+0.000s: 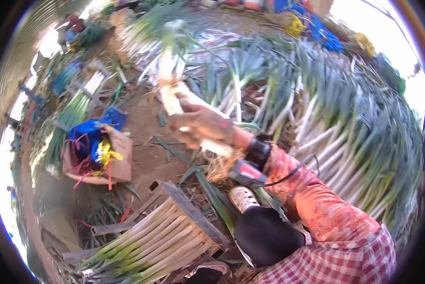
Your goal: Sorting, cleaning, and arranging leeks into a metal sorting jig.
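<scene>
Open brown cardboard box (118,163), ground left

Leek (174,94): white stalk, green top blurred, held raised, roots (222,165) trailing near wrist.

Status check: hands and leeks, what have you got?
Right hand shut on leek, roots toward the wrist. Left hand not in view. Trimmed leeks stacked in rack below; big leek pile to the right.
</scene>
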Tool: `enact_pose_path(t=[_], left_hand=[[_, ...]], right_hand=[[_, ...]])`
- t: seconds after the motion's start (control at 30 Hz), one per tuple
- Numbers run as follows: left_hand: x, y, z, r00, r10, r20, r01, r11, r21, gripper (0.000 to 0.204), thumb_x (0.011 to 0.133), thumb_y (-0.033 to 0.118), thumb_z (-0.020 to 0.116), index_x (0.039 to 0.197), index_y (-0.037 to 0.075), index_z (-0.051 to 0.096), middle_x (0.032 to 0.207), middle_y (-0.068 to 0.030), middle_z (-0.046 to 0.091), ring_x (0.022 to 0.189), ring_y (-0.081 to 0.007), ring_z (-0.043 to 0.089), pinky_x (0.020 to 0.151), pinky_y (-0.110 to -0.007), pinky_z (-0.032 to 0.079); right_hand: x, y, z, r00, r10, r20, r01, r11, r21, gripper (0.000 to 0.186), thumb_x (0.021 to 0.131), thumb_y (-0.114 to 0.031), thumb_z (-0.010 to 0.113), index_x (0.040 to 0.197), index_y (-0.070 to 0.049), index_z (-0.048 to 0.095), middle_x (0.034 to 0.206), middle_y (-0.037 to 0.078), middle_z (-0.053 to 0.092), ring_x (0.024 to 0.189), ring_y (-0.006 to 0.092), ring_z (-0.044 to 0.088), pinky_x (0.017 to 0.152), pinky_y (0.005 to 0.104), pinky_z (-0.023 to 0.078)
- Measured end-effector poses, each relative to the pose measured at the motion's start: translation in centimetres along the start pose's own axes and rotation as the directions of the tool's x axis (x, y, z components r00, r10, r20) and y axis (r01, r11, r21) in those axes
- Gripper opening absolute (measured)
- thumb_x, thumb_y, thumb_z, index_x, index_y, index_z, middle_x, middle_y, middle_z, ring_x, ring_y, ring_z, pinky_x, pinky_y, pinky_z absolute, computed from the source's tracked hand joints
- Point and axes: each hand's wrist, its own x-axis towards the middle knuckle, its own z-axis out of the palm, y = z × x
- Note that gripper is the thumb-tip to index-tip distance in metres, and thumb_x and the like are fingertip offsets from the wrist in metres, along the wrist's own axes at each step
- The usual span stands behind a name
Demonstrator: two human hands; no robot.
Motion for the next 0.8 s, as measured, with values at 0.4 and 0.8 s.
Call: enact_pose_path(t=[0.4, 0.8], left_hand=[[3.6, -0.3, 0.3, 0.992, -0.049, 0.114, 0.038, 0.994, 0.099, 0.037, 0.092, 0.026, 0.048, 0.118, 0.0, 0.055, 0.111, -0.0208, 0.059, 0.104, -0.0316, 0.056, 0.091, -0.036, 0.04], [7.1, 1.8, 0.5, 0.974, -0.188, 0.124, 0.165, 0.971, 0.174, 0.036, 0.092, 0.026, 0.049, 0.114, -0.001, 0.057, 0.11, -0.0197, 0.06, 0.104, -0.0316, 0.056, 0.091, -0.037, 0.04]], right_hand=[[10.3, -1.0, -6.2, 0.782, -0.361, -0.507, 0.031, 0.836, -0.548, 0.053, 0.085, -0.04, 0.054, 0.122, -0.003, 0.045, 0.096, 0.016, 0.061, 0.078, 0.0266, 0.063, 0.068, 0.0346, 0.049], [2.6, 14.7, -30.5, 0.718, -0.489, -0.495, -0.625, -0.142, -0.767, 0.065, 0.072, -0.027, 0.065, 0.129, -0.009, 0.04, 0.128, 0.017, 0.044, 0.122, 0.0333, 0.041, 0.098, 0.0418, 0.036]])
